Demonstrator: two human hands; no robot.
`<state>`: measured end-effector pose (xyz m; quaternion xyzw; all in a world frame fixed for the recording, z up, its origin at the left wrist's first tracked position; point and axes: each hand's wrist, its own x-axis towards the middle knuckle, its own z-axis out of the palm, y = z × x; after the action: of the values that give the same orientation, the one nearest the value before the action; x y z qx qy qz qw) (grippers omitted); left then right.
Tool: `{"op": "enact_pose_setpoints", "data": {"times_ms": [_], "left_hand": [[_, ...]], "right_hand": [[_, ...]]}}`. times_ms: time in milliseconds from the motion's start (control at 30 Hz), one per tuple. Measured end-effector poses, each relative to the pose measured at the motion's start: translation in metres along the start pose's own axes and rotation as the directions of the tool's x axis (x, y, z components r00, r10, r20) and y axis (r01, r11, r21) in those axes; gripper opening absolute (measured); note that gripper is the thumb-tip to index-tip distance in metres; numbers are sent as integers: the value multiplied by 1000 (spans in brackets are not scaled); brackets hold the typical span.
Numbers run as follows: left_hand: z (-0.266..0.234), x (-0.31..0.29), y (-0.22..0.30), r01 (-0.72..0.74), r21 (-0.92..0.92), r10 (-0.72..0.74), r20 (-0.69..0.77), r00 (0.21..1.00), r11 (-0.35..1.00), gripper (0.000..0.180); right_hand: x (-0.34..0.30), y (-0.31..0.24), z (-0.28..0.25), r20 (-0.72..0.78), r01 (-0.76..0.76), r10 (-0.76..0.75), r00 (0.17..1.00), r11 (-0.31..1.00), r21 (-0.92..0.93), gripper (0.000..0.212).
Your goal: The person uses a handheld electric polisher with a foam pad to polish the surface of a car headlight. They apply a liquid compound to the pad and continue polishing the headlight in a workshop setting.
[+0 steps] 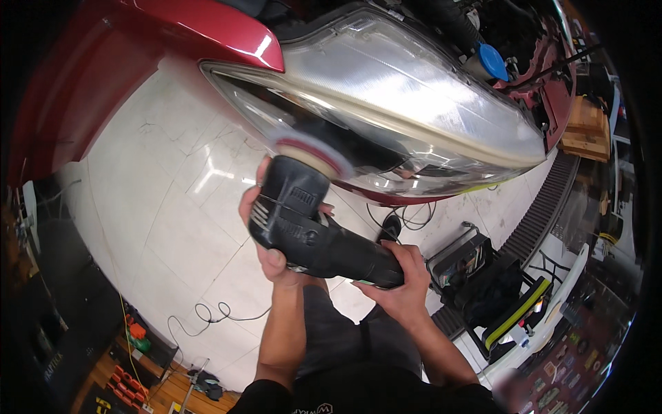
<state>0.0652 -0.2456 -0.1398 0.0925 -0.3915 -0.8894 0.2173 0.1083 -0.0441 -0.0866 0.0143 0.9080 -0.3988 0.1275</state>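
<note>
A black power polisher (296,207) is held in both my hands in front of a car headlight (407,103). My left hand (265,234) wraps round the polisher's head, with the thumb along its near side. Around the rear end of the handle closes my right hand (407,279). The round polishing pad (314,155), pale with a red band, looks blurred at its rim and lies against or very near the headlight's lower left part. The lens is clear and shiny there; the headlight's upper side looks hazy white.
A red fender (214,34) borders the headlight on the left. The engine bay shows a blue cap (492,62) at the upper right. A black tool bag (476,265) stands on the floor to the right. A thin cable (221,314) loops over the white floor (165,228).
</note>
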Motion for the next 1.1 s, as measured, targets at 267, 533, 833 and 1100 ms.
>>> {"op": "enact_pose_setpoints", "data": {"times_ms": [267,533,833,1100], "left_hand": [[4,-38,-52,-26,-126,27,6,1000,992,94],[-7,-29,-55,-117,-29,117,13,993,993,94],[-7,50,21,-76,-5,76,16,997,997,97],[-29,48,16,-32,-33,33,10,999,999,98]], "right_hand": [[-1,53,-22,4,82,-83,997,991,-103,75],[7,55,-23,55,182,-175,983,972,-151,78],[22,-19,24,41,174,-173,984,984,-28,79],[23,-19,34,31,178,-178,984,984,3,77]]}}
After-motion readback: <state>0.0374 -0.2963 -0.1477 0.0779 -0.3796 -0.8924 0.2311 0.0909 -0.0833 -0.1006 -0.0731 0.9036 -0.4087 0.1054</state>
